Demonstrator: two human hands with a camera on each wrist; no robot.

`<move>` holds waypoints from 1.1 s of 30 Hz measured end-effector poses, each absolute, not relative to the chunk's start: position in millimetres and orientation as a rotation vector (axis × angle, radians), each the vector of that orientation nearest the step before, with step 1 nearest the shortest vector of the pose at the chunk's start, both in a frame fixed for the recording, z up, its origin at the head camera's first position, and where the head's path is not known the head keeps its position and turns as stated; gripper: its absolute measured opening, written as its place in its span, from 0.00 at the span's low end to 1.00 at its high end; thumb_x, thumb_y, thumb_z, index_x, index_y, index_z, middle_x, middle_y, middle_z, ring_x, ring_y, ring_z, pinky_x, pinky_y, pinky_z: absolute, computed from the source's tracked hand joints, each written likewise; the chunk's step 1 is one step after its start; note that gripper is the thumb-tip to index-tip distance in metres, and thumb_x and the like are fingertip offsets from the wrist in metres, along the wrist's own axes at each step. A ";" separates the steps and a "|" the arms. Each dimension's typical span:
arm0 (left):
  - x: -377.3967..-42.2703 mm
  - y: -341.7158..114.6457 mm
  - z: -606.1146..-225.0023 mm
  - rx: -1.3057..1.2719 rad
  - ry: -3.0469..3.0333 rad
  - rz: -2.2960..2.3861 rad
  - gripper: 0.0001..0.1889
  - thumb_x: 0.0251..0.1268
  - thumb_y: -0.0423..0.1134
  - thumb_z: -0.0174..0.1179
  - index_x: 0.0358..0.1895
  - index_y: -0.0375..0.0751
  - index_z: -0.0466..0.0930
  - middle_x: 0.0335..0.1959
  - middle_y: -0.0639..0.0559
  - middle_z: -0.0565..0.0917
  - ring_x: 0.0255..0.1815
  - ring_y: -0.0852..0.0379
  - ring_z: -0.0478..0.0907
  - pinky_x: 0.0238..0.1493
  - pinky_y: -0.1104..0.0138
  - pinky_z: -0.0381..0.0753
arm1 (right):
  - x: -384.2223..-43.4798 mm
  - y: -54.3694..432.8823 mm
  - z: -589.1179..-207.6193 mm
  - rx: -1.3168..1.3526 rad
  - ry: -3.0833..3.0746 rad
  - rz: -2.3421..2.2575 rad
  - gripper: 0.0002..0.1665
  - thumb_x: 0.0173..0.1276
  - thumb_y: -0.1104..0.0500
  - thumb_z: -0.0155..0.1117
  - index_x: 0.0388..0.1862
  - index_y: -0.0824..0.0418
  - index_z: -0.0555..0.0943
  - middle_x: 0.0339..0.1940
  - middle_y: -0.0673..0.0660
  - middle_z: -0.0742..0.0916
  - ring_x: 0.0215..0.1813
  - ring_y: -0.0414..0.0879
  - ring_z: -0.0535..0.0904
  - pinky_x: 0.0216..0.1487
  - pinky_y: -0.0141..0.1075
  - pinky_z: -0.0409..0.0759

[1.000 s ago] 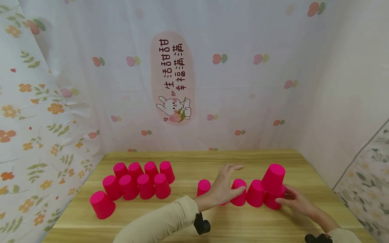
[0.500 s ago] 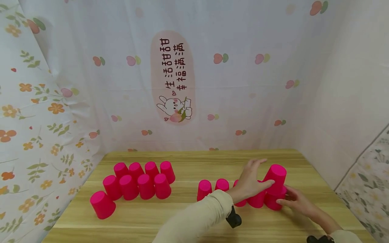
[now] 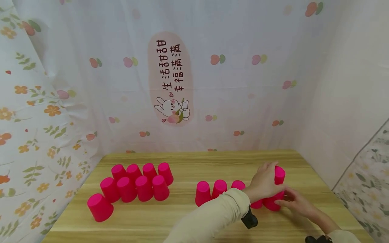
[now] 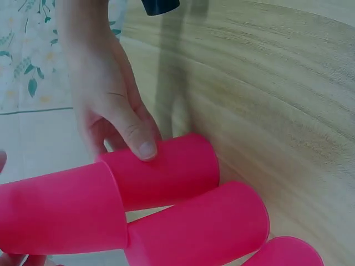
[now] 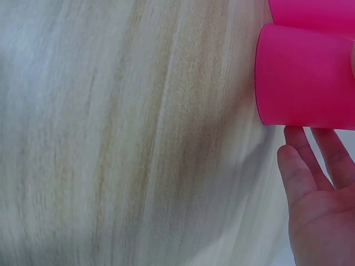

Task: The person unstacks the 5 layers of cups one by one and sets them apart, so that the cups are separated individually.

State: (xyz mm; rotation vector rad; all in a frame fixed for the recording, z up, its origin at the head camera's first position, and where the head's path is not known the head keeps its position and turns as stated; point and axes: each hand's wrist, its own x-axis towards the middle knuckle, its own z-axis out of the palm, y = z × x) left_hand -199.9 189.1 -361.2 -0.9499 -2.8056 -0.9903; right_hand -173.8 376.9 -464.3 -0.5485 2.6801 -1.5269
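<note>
At the right of the table, one upside-down pink cup sits on top of another pink cup. My left hand is at the upper cup and holds it, with fingertips showing on both sides of it in the left wrist view. The lower cup is held by my right hand, thumb on its near side and fingers along the far side. Right beside it stands a neighbouring cup of the same row. My left hand and sleeve partly cover this row in the head view.
Upside-down pink cups continue the row leftward. Several more pink cups stand in two rows at the left, with a single cup in front of them. The wooden table meets a printed curtain at the back.
My left hand has moved right, past the row of cups, and taken hold of the upper cup. My right hand has stayed at the lower cup.
</note>
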 end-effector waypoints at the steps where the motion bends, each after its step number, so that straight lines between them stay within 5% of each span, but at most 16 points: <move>1: -199.7 189.2 -361.7 -0.935 -2.805 -0.990 0.34 0.48 0.50 0.64 0.61 0.53 0.61 0.51 0.61 0.68 0.47 0.68 0.66 0.33 0.78 0.71 | -174.3 376.3 -463.9 -0.568 2.667 -1.535 0.24 0.59 0.65 0.59 0.55 0.59 0.69 0.45 0.26 0.72 0.45 0.25 0.71 0.39 0.27 0.75; 11: -204.7 182.1 -371.2 -0.917 -2.687 -1.138 0.29 0.50 0.44 0.64 0.58 0.53 0.65 0.50 0.63 0.71 0.43 0.70 0.70 0.31 0.81 0.70 | -178.6 374.6 -467.8 -0.708 2.579 -1.643 0.35 0.59 0.70 0.57 0.57 0.37 0.65 0.47 0.29 0.74 0.45 0.28 0.73 0.38 0.28 0.76; 14: -206.8 178.7 -371.7 -0.893 -2.652 -1.198 0.29 0.49 0.43 0.65 0.57 0.54 0.67 0.47 0.64 0.73 0.41 0.70 0.71 0.29 0.81 0.70 | -178.3 374.0 -467.8 -0.721 2.583 -1.647 0.34 0.58 0.71 0.57 0.58 0.39 0.66 0.47 0.29 0.74 0.45 0.28 0.73 0.38 0.28 0.76; 22: -216.4 158.0 -364.7 -0.873 -2.562 -1.322 0.28 0.47 0.42 0.67 0.55 0.52 0.69 0.46 0.62 0.74 0.40 0.69 0.72 0.32 0.81 0.70 | -177.3 371.4 -463.5 -0.570 2.672 -1.541 0.29 0.58 0.67 0.59 0.55 0.79 0.62 0.43 0.29 0.74 0.43 0.27 0.73 0.38 0.29 0.76; 33: -236.2 101.7 -354.4 -0.832 -2.590 -1.329 0.27 0.46 0.43 0.67 0.54 0.51 0.71 0.44 0.59 0.76 0.37 0.66 0.74 0.30 0.79 0.71 | -177.1 372.1 -465.4 -0.583 2.733 -1.503 0.29 0.57 0.69 0.60 0.53 0.83 0.61 0.42 0.28 0.74 0.41 0.26 0.73 0.37 0.27 0.76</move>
